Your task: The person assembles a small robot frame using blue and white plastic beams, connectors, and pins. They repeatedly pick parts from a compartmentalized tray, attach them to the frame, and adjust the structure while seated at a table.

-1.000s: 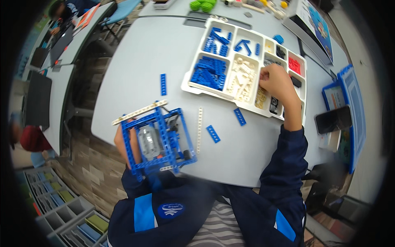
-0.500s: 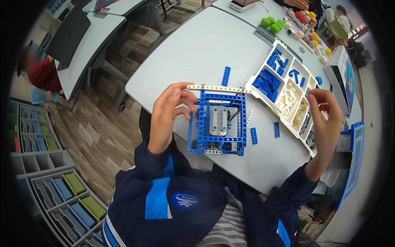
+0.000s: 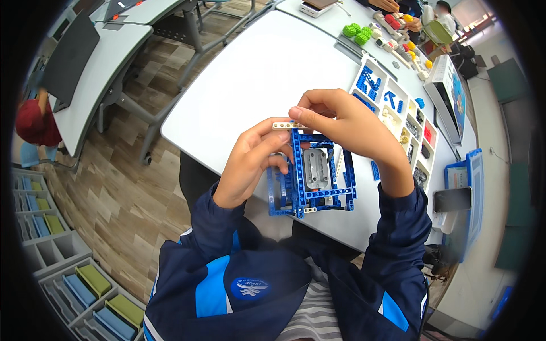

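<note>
Item one: blue brick frame [image 3: 310,179], a boxy open lattice of studded beams with a grey block [image 3: 315,169] seated in its middle; held up in front of my chest, over the near edge of the tabletop [image 3: 256,85], tilted slightly.

Item two: white studded beam [image 3: 285,125], lying across the top of the frame; its left end sticks out past the blue corner.

Item three: my left hand [image 3: 250,162]; grip clenched on the frame's left side, fingers curled round the upright beams, thumb toward the white beam.

Item four: my right hand [image 3: 350,128]; grip pinched on the white beam at the frame's top, forefinger and thumb pressing there; palm covers the frame's upper right corner.

Item five: my sleeves [image 3: 398,227], dark navy with bright blue panels, entering from the lower edge.

Item six: white sorting tray [image 3: 398,113] to the right beyond my right hand; compartments hold blue, white, red and dark small parts.

Item seven: loose blue piece [image 3: 375,170] on the tabletop just beside my right wrist.

Item eight: green bricks [image 3: 356,33] at the tabletop's far side; well apart from the frame.

Item nine: blue bin [image 3: 469,193] at far right; a dark phone [image 3: 452,199] rests beside it.
</note>
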### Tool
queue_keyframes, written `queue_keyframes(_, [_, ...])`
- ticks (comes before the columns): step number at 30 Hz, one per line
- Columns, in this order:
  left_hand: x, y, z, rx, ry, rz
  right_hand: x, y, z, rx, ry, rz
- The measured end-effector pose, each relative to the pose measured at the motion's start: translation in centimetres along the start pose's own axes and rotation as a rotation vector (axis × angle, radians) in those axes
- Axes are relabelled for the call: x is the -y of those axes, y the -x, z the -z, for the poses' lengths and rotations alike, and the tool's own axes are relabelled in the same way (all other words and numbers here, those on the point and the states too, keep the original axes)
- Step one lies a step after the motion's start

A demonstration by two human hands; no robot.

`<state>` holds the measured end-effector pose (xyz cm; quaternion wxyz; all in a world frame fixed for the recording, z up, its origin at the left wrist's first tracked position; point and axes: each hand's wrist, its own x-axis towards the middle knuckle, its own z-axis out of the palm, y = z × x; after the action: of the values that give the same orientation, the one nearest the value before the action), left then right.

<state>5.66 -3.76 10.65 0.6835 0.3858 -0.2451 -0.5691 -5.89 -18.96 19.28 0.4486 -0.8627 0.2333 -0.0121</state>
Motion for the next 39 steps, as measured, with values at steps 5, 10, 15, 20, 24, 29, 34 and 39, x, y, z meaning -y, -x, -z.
queue_keyframes(5, [0.9,-0.8,1.5,0.057,-0.112,-0.065,0.2,-0.3,0.5,0.135,-0.026,-0.116])
queue_keyframes(10, [0.7,-1.0,3.1,0.208,-0.088,-0.048,0.3,-0.5,0.8,0.224,-0.105,-0.137])
queue_keyframes(15, [-0.1,-1.3,3.2,0.302,0.098,0.149,0.2,-0.7,1.4,0.31,-0.103,-0.165])
queue_keyframes(20, [-0.7,-0.1,2.5,0.234,0.039,0.11,0.8,-0.9,1.2,0.274,-0.083,-0.211])
queue_keyframes(24, [-0.4,-0.2,2.0,0.267,0.101,0.137,2.0,-0.8,2.3,0.347,0.153,-0.294])
queue_keyframes(29, [0.5,-0.3,2.2,0.249,0.245,0.164,1.9,-0.6,2.2,0.355,0.088,-0.294])
queue_keyframes(34, [1.3,-0.2,2.0,0.192,0.322,0.146,0.9,-0.1,0.9,0.268,0.007,-0.292])
queue_keyframes(39, [1.5,-0.3,2.0,0.206,0.356,0.143,1.0,0.0,1.0,0.32,-0.031,-0.268])
